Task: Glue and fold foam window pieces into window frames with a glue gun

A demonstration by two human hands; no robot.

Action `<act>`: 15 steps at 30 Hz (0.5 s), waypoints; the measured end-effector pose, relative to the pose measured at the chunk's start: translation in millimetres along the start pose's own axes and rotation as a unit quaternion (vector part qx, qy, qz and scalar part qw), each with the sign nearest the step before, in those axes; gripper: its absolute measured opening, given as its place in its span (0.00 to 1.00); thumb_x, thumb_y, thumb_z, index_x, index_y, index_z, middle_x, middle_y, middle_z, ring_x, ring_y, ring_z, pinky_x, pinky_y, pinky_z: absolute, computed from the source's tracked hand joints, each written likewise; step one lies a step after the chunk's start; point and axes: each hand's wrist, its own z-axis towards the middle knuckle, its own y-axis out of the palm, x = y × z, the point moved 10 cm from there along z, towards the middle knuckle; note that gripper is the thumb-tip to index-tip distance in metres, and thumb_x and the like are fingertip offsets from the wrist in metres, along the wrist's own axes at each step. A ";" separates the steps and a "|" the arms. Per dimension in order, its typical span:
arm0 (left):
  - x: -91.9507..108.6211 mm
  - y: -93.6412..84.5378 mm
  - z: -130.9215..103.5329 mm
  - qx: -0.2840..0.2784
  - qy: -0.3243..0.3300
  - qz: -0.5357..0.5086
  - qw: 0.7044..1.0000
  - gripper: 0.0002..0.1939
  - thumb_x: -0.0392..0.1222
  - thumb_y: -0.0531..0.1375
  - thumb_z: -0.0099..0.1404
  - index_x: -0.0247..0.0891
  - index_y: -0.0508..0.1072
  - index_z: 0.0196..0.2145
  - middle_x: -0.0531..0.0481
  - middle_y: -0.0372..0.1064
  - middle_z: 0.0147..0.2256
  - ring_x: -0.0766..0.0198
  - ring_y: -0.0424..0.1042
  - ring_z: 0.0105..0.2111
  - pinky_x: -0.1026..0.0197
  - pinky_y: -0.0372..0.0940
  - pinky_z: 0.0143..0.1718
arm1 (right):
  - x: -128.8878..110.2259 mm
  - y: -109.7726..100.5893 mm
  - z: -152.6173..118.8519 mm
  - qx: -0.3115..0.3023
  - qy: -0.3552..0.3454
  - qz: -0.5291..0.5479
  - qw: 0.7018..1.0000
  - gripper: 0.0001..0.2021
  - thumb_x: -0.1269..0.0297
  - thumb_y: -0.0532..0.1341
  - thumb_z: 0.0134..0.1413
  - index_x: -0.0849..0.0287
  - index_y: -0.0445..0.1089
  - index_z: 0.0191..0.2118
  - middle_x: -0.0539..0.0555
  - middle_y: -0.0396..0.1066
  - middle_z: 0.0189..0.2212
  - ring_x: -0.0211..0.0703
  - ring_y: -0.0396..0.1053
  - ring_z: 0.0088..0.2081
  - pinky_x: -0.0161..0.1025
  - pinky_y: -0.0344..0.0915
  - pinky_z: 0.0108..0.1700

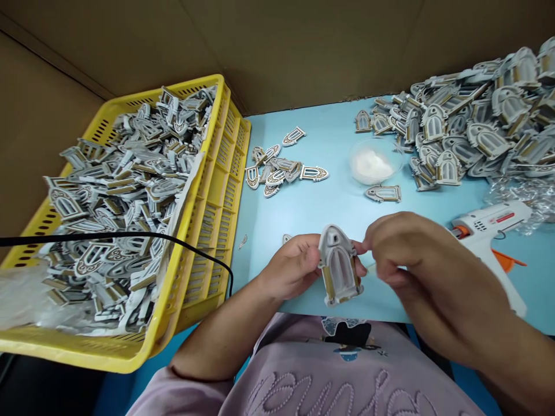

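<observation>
My left hand (291, 267) holds a small grey arched window piece (339, 267) with gold trim, upright over the near edge of the light blue table (321, 214). My right hand (401, 254) pinches the piece's upper right side with thumb and fingers; a thin pale strip shows under those fingers. Both hands meet at the piece, just above my lap.
A yellow crate (217, 190) full of window pieces stands at left, a black cable (130, 238) across it. A small cluster of pieces (281, 167), a clear dish of white material (373, 164), a big pile (472, 127) and a white glue gun (489, 228) lie on the table. Cardboard walls behind.
</observation>
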 end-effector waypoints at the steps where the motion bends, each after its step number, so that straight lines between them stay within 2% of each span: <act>1: -1.7 0.8 -0.1 -0.005 -0.010 -0.016 1.000 0.30 0.65 0.62 0.61 0.34 0.79 0.43 0.42 0.78 0.36 0.57 0.78 0.33 0.58 0.71 0.36 | 5.1 -4.2 -1.6 0.001 0.035 0.050 0.998 0.09 0.80 0.53 0.60 0.58 0.63 0.38 0.56 0.68 0.43 0.44 0.67 0.49 0.42 0.67 0.48; 3: -3.1 -0.6 -0.6 0.001 -0.019 -0.038 0.999 0.31 0.66 0.63 0.60 0.34 0.79 0.45 0.42 0.79 0.37 0.57 0.78 0.33 0.60 0.72 0.33 | 14.9 -7.9 -7.1 0.007 0.106 0.196 0.975 0.08 0.75 0.52 0.65 0.55 0.62 0.38 0.55 0.70 0.45 0.46 0.69 0.52 0.45 0.69 0.52; 5: -4.7 -2.1 -1.2 0.007 -0.031 -0.048 0.998 0.32 0.66 0.63 0.59 0.34 0.79 0.47 0.41 0.79 0.37 0.57 0.79 0.33 0.60 0.72 0.34 | 22.4 -4.5 -13.6 0.018 0.165 0.362 0.917 0.07 0.69 0.50 0.69 0.52 0.60 0.38 0.51 0.71 0.33 0.45 0.73 0.41 0.47 0.73 0.45; 6: -5.2 -2.6 -1.6 0.009 -0.036 -0.049 0.998 0.33 0.66 0.64 0.58 0.34 0.79 0.48 0.41 0.79 0.37 0.57 0.78 0.33 0.60 0.72 0.35 | 25.8 -3.7 -16.4 0.032 0.185 0.408 0.893 0.07 0.66 0.50 0.70 0.51 0.59 0.38 0.48 0.67 0.27 0.43 0.72 0.33 0.45 0.74 0.39; 7: -5.2 -2.9 -1.8 0.011 -0.039 -0.048 0.998 0.33 0.66 0.64 0.58 0.34 0.78 0.49 0.41 0.79 0.38 0.57 0.78 0.34 0.60 0.72 0.35 | 29.4 -4.6 -18.6 0.047 0.199 0.410 0.889 0.06 0.63 0.50 0.71 0.50 0.59 0.38 0.46 0.63 0.23 0.41 0.68 0.28 0.42 0.72 0.34; 9: -3.4 -3.5 -2.1 0.013 -0.038 -0.037 0.999 0.34 0.66 0.64 0.58 0.34 0.78 0.49 0.39 0.78 0.38 0.57 0.78 0.34 0.60 0.72 0.35 | 35.0 -10.1 -21.1 0.064 0.213 0.288 0.931 0.05 0.63 0.53 0.69 0.50 0.62 0.38 0.46 0.63 0.24 0.37 0.65 0.26 0.35 0.66 0.28; 11: 0.3 -4.2 -2.1 0.014 -0.025 -0.020 0.999 0.34 0.66 0.63 0.59 0.34 0.78 0.50 0.39 0.78 0.39 0.57 0.78 0.35 0.60 0.71 0.35 | 33.4 -12.8 -19.8 0.044 0.199 0.084 0.975 0.02 0.64 0.57 0.66 0.49 0.66 0.41 0.46 0.64 0.26 0.36 0.64 0.27 0.33 0.61 0.25; 13: 3.4 -4.9 -2.1 0.014 -0.012 -0.004 1.000 0.33 0.66 0.61 0.61 0.35 0.78 0.50 0.40 0.78 0.39 0.58 0.77 0.34 0.61 0.70 0.34 | 24.5 -5.5 -16.2 0.001 0.148 -0.077 0.986 0.08 0.64 0.60 0.64 0.48 0.67 0.48 0.46 0.64 0.26 0.34 0.62 0.24 0.33 0.59 0.25; 15: 4.9 -7.5 -2.4 0.022 -0.003 0.008 1.000 0.32 0.67 0.61 0.60 0.35 0.78 0.48 0.41 0.77 0.38 0.59 0.77 0.33 0.62 0.69 0.33 | 13.8 1.9 -14.2 -0.015 0.088 -0.186 0.979 0.15 0.62 0.61 0.64 0.51 0.65 0.55 0.45 0.63 0.25 0.35 0.60 0.23 0.35 0.58 0.26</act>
